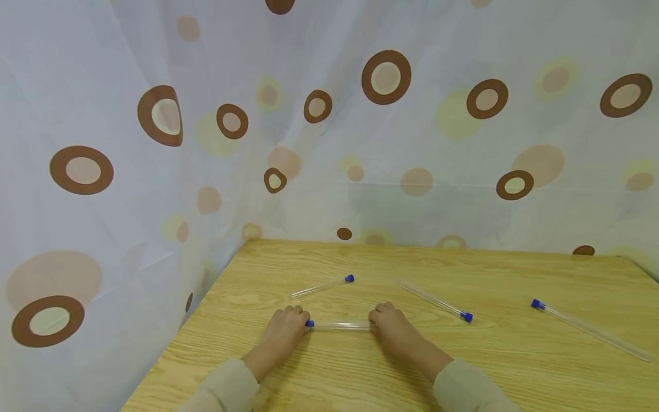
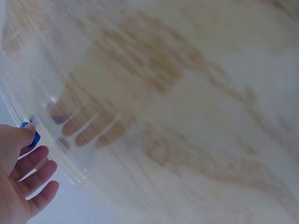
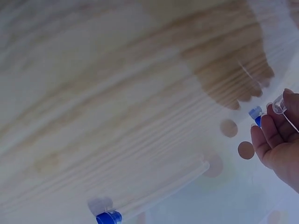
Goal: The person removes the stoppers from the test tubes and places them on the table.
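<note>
A clear test tube [image 1: 342, 325] with a blue cap [image 1: 309, 324] lies crosswise, low over the wooden table, between my two hands. My left hand [image 1: 286, 329] holds its capped end; in the left wrist view the thumb and forefinger pinch the cap [image 2: 35, 139] while the other fingers [image 2: 39, 176] are spread loosely. At the opposite end, my right hand [image 1: 393, 326] grips the tube. The right wrist view shows the clear tube end [image 3: 279, 106] between that hand's thumb and fingers.
Three more capped tubes lie on the table [image 1: 360, 377]: one behind the left hand [image 1: 319, 287], one behind the right hand [image 1: 432, 300], and one farther right [image 1: 592, 332]. A circle-patterned cloth [image 1: 329, 143] hangs along the table's back and left edges.
</note>
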`<state>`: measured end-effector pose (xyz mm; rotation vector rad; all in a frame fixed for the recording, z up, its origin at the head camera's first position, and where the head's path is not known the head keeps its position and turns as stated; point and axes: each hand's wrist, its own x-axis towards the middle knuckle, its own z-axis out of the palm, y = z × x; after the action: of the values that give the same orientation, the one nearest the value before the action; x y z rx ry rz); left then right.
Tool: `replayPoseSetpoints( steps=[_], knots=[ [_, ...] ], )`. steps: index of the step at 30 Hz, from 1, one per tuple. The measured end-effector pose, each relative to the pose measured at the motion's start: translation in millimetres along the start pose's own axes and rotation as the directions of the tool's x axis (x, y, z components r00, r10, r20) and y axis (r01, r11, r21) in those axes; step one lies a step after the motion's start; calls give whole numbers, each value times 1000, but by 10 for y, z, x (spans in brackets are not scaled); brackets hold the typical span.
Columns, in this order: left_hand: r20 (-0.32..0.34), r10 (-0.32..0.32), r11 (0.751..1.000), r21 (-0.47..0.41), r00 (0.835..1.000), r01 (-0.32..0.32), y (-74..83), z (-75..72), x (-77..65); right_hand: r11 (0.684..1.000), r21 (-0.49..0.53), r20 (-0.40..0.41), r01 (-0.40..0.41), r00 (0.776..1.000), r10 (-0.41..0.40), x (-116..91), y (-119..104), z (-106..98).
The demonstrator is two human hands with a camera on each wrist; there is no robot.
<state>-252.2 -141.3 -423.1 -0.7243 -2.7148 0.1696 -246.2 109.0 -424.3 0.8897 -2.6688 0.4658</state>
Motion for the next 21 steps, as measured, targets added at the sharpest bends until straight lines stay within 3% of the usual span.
replayPoseSetpoints(
  steps=[13,21],
  knots=[
    [-66,20,999,-37,998,-23,-10,-29,17,999,44,21,28,999,-29,-63,21,-107],
    [-66,37,998,-49,997,-40,7,-94,42,997,71,24,27,999,-28,-134,19,-148]
  ],
)
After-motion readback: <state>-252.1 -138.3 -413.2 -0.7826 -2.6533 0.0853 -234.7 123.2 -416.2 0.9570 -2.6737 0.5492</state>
